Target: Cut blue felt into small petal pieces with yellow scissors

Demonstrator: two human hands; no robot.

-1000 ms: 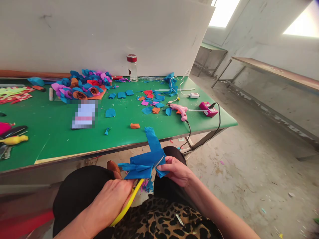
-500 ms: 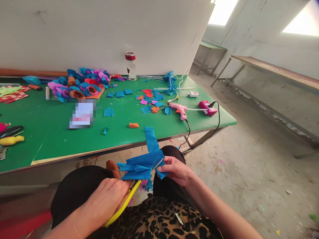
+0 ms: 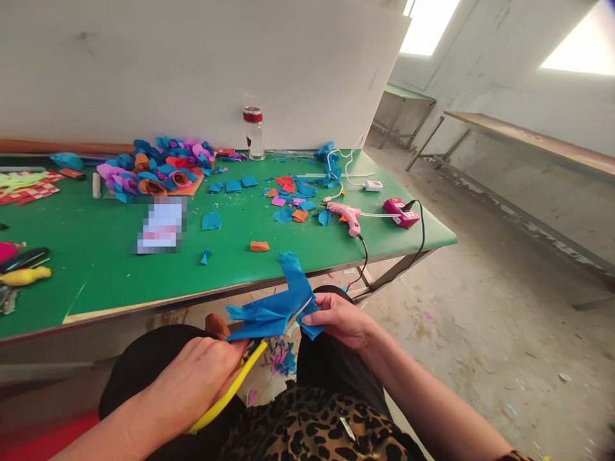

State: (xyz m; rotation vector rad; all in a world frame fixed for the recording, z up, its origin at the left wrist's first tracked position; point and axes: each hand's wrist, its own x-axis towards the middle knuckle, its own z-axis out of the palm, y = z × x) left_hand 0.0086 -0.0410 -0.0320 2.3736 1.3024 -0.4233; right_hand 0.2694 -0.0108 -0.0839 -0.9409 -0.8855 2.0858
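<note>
My left hand (image 3: pixel 204 371) is closed around yellow-handled scissors (image 3: pixel 228 397), whose long curved handle runs below the fingers. A thin pale edge, apparently the blade, shows among folds of blue crepe paper (image 3: pixel 262 314) ahead of the hand. My right hand (image 3: pixel 341 320) pinches the right end of that paper between thumb and fingers. One strip of the paper sticks up toward the table edge, and ragged folds reach left over my left fingertips. Whether those fingers also grip the paper is hidden. Both hands are above my lap.
On the green table (image 3: pixel 144 282) lie paper flowers (image 3: pixel 158 169), cut paper pieces (image 3: pixel 288 192) and a pixelated rectangle (image 3: pixel 162 224). A pink glue gun (image 3: pixel 346 214) is near a pink power socket (image 3: pixel 401 212). A glass jar (image 3: pixel 255 137) stands behind. Scraps (image 3: pixel 283 358) litter the floor.
The blue paper's folds have shifted, its left part looking narrower and its upright strip leaning more. My left hand has moved slightly left; my right hand keeps its pinch. The view has tilted slightly.
</note>
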